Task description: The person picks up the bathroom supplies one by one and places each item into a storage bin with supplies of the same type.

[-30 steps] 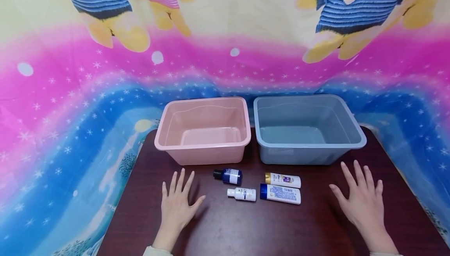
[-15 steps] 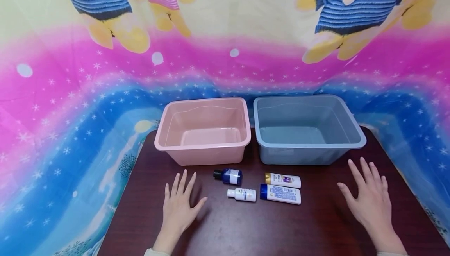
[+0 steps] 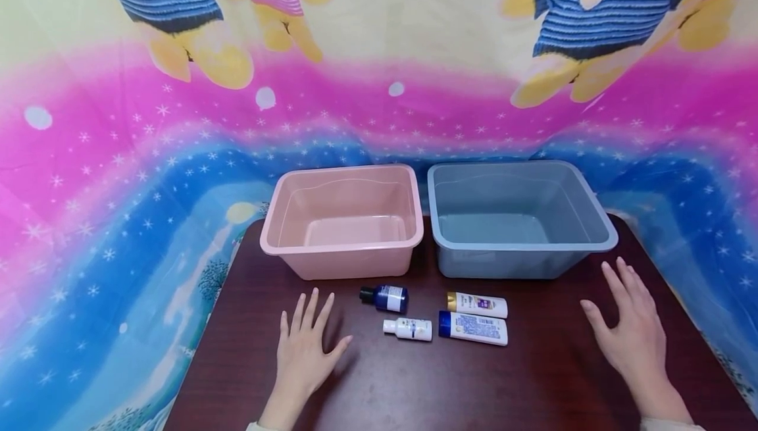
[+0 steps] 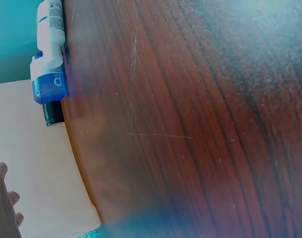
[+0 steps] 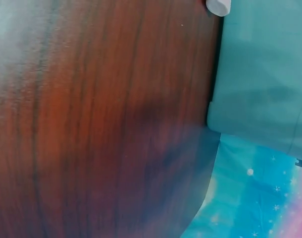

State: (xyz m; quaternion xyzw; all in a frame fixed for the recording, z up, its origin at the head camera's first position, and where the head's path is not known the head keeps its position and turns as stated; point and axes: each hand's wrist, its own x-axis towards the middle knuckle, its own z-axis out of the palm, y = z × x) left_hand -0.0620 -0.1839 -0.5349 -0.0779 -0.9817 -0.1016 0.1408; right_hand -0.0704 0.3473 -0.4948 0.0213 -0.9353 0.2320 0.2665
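Note:
My left hand (image 3: 304, 352) hovers over the table's left side with fingers spread, holding nothing. Nearest to it lie a dark blue bottle with a black cap (image 3: 385, 298) and a small white bottle (image 3: 408, 329). Right of these, a white bottle with a gold cap (image 3: 477, 304) lies just behind a white bottle with a blue cap (image 3: 473, 328). My right hand (image 3: 633, 326) is off to the right, fingers extended and nothing in it. In the left wrist view, the blue bottle (image 4: 48, 84) and fingertips (image 4: 12, 197) show at the left edge.
At the back of the dark wooden table (image 3: 462, 391) stand a pink basin (image 3: 349, 263) and a grey-blue basin (image 3: 509, 263), side by side. Behind them hangs a colourful cloth (image 3: 355, 102) with printed bears. The right wrist view shows bare tabletop beside the grey-blue basin (image 5: 260, 74).
My right hand has drifted right and slightly away from me, turning a little sideways. The left hand has shifted slightly right. The bottles and basins stay in place.

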